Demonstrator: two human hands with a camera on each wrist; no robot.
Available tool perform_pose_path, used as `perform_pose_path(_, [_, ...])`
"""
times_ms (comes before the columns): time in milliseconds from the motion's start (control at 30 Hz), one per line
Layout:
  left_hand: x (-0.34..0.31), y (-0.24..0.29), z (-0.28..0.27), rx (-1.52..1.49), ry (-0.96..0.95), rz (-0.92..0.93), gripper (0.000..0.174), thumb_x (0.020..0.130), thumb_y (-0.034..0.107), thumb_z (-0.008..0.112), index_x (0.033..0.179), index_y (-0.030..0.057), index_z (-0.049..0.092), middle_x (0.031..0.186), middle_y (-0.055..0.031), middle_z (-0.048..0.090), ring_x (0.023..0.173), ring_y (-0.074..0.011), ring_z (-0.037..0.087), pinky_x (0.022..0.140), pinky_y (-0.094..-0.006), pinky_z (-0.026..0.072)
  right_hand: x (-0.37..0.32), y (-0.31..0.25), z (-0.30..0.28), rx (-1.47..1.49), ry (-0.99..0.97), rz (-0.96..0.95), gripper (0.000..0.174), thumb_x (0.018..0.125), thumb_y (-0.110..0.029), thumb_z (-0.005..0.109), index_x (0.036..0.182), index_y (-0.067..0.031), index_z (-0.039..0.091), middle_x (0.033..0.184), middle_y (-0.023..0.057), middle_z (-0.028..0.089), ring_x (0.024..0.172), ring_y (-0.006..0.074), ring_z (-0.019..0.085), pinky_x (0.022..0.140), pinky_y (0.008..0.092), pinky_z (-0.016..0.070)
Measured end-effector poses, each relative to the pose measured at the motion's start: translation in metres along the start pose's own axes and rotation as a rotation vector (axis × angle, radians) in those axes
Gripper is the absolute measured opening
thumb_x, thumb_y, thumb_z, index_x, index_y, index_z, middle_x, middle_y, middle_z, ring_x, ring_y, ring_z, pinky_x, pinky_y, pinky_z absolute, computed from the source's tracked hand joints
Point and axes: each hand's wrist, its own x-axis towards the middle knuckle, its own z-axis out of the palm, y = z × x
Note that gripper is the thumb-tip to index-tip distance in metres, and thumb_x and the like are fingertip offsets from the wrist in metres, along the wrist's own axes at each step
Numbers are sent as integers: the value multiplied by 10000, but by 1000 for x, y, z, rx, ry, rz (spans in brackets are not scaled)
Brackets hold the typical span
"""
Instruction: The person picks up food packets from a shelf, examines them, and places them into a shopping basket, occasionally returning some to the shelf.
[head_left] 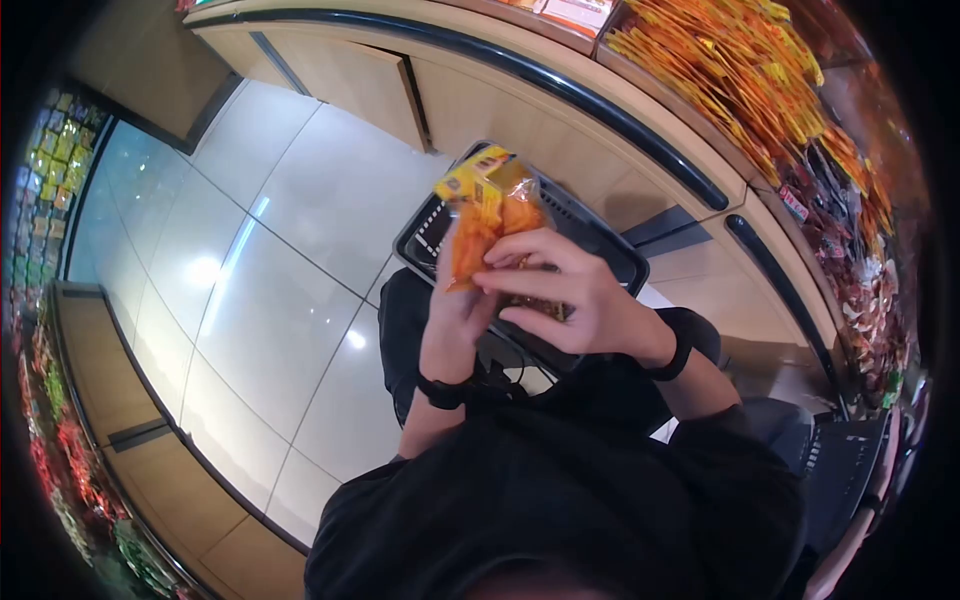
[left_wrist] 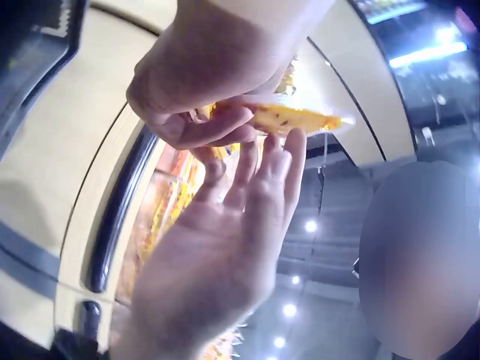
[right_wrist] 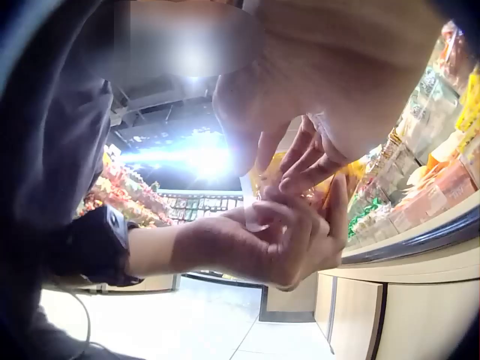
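Note:
A clear snack packet (head_left: 470, 240) with orange contents and a yellow printed top is held up over a black shopping basket (head_left: 628, 262). My left hand (head_left: 462, 312) grips it from the left and below, several fingers hidden behind it. From the right, my right hand (head_left: 565, 288) bends its fingers to the packet's lower edge, pinching there close to the left fingers. In the left wrist view the packet (left_wrist: 296, 120) shows edge-on between both hands. The right wrist view has the left hand (right_wrist: 255, 244) curled under the packet, the right hand (right_wrist: 337, 97) over it.
A wooden display counter (head_left: 560, 130) with a dark rail runs behind the basket, carrying piled orange-yellow packets (head_left: 715, 70). Another low shelf unit (head_left: 130, 400) stands at left, across the tiled floor (head_left: 280, 260). A second person's arm (head_left: 850, 550) shows at lower right.

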Motion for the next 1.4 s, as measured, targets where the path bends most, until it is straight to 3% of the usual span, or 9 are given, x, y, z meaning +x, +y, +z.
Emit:
perform_pose_path(100, [-16, -25, -34, 952, -282, 444, 323, 1047, 222, 588, 1328, 68, 551, 1149, -81, 628, 1075, -190, 643, 913, -337, 554, -3, 10, 11, -96, 32, -102, 408, 811, 20, 774, 1213, -29, 725, 1316, 149, 597, 1082, 258, 630, 926, 349, 531])
perform_pose_path(333, [-8, -22, -57, 613, -191, 128, 306, 992, 125, 665, 1274, 59, 566, 1138, -61, 622, 1072, -158, 632, 892, -290, 540, -7, 7, 13, -53, 76, -103, 289, 838, -5, 755, 1120, 20, 696, 1269, 156, 620, 1043, 278, 652, 926, 356, 533])
perform_pose_path(400, [1, -12, -38, -52, 37, -4, 290, 985, 126, 686, 1240, 44, 575, 1137, -54, 634, 1040, -152, 649, 854, -278, 550, -9, 5, 7, 104, 156, 64, 236, 886, -37, 716, 1107, 12, 650, 1148, 136, 652, 956, 239, 673, 859, 320, 536])
perform_pose_path(500, [4, 8, 19, 633, 173, 520, 450, 972, 76, 712, 1356, 9, 486, 1160, -123, 662, 959, -174, 684, 804, -300, 589, -7, 3, -20, 392, 317, 426, 257, 969, -147, 694, 1117, -9, 536, 967, 86, 687, 788, 99, 676, 676, 237, 514])
perform_pose_path(733, [-6, 6, 31, 955, 7, 837, 369, 972, 48, 710, 1287, -17, 530, 1136, -101, 659, 981, -156, 672, 830, -277, 557, 6, 21, -41, -253, -15, 316, 376, 789, -304, 848, 894, 35, 722, 792, 233, 679, 760, 411, 662, 721, 418, 533])
perform_pose_path(900, [-8, 13, 38, 721, 208, 756, 253, 1047, 251, 637, 1163, 43, 549, 822, -54, 659, 489, -58, 526, 419, -180, 330, -1, -19, -70, -318, 132, 438, 327, 808, -302, 838, 917, -6, 751, 757, 205, 677, 698, 351, 670, 651, 416, 508])
perform_pose_path(1000, [-7, 28, 33, 657, 212, 747, 282, 1048, 290, 635, 1155, 45, 547, 800, -64, 650, 436, -71, 495, 400, -176, 299, -15, -49, -107, -695, 554, 317, 189, 800, -171, 846, 906, -31, 776, 767, 132, 715, 686, 261, 689, 631, 342, 517])
perform_pose_path(1033, [-8, 30, 32, 638, 223, 746, 291, 1046, 296, 636, 1155, 43, 544, 802, -62, 651, 442, -68, 496, 398, -173, 289, -20, -44, -133, -987, 573, -64, 109, 793, -82, 825, 878, -35, 775, 791, 122, 723, 707, 258, 691, 643, 349, 531])
perform_pose_path(1400, [-9, 33, 33, 578, 199, 713, 289, 1038, 305, 650, 1091, 40, 549, 831, -55, 654, 457, -54, 493, 403, -170, 276, -54, -30, -206, -1534, 366, 113, 116, 783, -44, 742, 850, -21, 651, 777, 97, 593, 777, 306, 609, 690, 407, 520])
